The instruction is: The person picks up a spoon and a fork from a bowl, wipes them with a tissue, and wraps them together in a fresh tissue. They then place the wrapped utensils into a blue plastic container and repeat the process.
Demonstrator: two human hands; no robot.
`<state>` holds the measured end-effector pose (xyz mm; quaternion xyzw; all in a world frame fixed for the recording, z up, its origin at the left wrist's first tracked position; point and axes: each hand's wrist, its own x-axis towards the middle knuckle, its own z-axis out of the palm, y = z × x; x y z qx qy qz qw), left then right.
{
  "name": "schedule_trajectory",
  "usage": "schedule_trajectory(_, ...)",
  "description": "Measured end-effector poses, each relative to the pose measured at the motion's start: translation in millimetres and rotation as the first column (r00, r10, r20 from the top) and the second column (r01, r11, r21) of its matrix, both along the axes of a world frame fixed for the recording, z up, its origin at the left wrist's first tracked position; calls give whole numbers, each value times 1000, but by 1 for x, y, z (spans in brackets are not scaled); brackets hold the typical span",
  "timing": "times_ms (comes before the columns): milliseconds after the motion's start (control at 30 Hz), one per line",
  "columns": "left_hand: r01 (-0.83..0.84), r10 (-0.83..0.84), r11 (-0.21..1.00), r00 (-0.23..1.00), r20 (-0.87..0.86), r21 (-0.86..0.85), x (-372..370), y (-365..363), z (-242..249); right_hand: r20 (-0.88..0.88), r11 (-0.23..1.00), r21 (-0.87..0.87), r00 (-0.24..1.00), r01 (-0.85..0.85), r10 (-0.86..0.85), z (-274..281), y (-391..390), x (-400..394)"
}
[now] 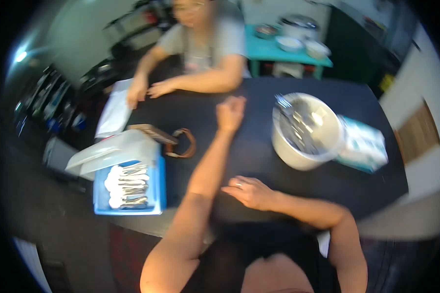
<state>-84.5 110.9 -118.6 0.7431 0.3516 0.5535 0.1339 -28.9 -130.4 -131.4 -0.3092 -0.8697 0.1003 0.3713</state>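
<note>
My left hand [231, 114] is stretched forward over the dark table, fingers curled closed; whatever they might hold is hidden. Closer to my body, my right hand [252, 193], with a ring on one finger, has its fingers bent together, and I cannot make out anything in them. Right of both hands stands a white tub [300, 158] with metal cutlery [298, 129] inside, some handles leaning on its rim. A blue box [156, 195] on the left holds white-wrapped cutlery bundles [127, 185]. Its translucent lid [115, 154] tilts over the back of it.
A brown ring-shaped band [193, 144] lies beside the box. Against the tub rests a white and teal packet [364, 144]. Across the table [252, 146], another person [205, 53] reaches toward a white sheet or bag [113, 110]. Behind, a turquoise table [259, 51] carries bowls and a pot.
</note>
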Motion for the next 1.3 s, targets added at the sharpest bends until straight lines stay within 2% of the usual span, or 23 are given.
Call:
schedule_trajectory(33, -15, 15, 1000, 1000, 16, -26, 0, -13, 4, -15, 988, 157, 1000, 9, -7, 15, -15, -2)
schedule_trajectory(67, 4, 10, 998, 968, 251, -55, 7, -18, 2, -77, 986, 160, 995, -48, 61, 27, -25, -3)
schedule_trajectory(100, -22, 10, 999, 919, 394, 26, 9, -13, 0, -37, 982, 190, 999, -1, 8, 41, -41, 6)
schedule_trajectory(133, 125, -45, 985, 845, 532, -117, 9, -24, 13, 1, 972, 235, 1000, 12, -13, 58, -50, 11)
schedule_trajectory(200, 189, -160, 982, 835, 527, -2, 18, -48, 57, -81, 915, 357, 982, 188, -170, 89, -65, 39)
schedule_trajectory(233, 201, -172, 979, 829, 532, 2, 21, -70, 82, -215, 876, 387, 952, 287, -217, 98, -66, 55)
schedule_trajectory(267, 241, -224, 970, 854, 470, 23, 27, -93, 107, -320, 742, 491, 887, 455, -332, 112, -64, 71)
schedule_trajectory(300, 278, -273, 959, 874, 403, 48, 25, -110, 126, -333, 723, 365, 807, 587, -487, 131, -77, 94)
schedule_trajectory(333, 357, -336, 934, 888, 314, -8, 20, -117, 137, -448, 743, 37, 675, 669, -586, 143, -81, 111)
schedule_trajectory(367, 453, -429, 890, 875, 224, -62, 15, -124, 147, -561, 714, -108, 551, 692, -618, 154, -78, 129)
schedule_trajectory(433, 556, -560, 815, 828, 25, -164, 5, -142, 166, -401, 627, 32, 585, 778, -705, 167, -67, 181)
schedule_trajectory(467, 572, -595, 796, 799, -85, -198, 2, -149, 172, -347, 592, -41, 544, 805, -764, 170, -60, 193)
schedule_trajectory(500, 572, -599, 799, 782, -171, -185, 2, -152, 173, -285, 643, -88, 600, 760, -748, 164, -45, 207)
schedule_trajectory(600, 602, -643, 766, 708, -291, -228, 10, -156, 171, 21, 686, -251, 712, 683, -702, 165, -12, 210)
schedule_trajectory(667, 618, -651, 756, 678, -340, -215, 18, -150, 164, 115, 667, -260, 708, 699, -697, 161, 8, 205)
schedule_trajectory(733, 599, -629, 772, 674, -387, -213, 19, -147, 159, 444, 612, -219, 636, 760, -631, 153, 27, 204)
schedule_trajectory(767, 593, -624, 777, 682, -383, -211, 20, -147, 158, 480, 619, -194, 624, 761, -616, 150, 33, 202)
schedule_trajectory(800, 599, -637, 767, 674, -374, -229, 20, -147, 159, 483, 625, -189, 626, 757, -612, 149, 39, 203)
schedule_trajectory(867, 604, -651, 757, 664, -368, -250, 19, -143, 163, 485, 358, -515, 609, 779, -628, 146, 48, 202)
schedule_trajectory(933, 591, -639, 765, 649, -413, -256, 19, -143, 164, 408, 313, -620, 636, 720, -655, 142, 53, 203)
schedule_trajectory(1000, 611, -651, 754, 647, -397, -240, 19, -143, 165, 280, 187, -822, 667, 538, -690, 139, 58, 207)
schedule_trajectory(1200, 607, -669, 742, 640, -377, -286, 12, -146, 170, 192, 138, -899, 657, 416, -729, 131, 67, 194)
schedule_trajectory(1300, 613, -674, 739, 654, -344, -280, 7, -146, 174, 89, 256, -848, 601, 464, -794, 139, 59, 195)
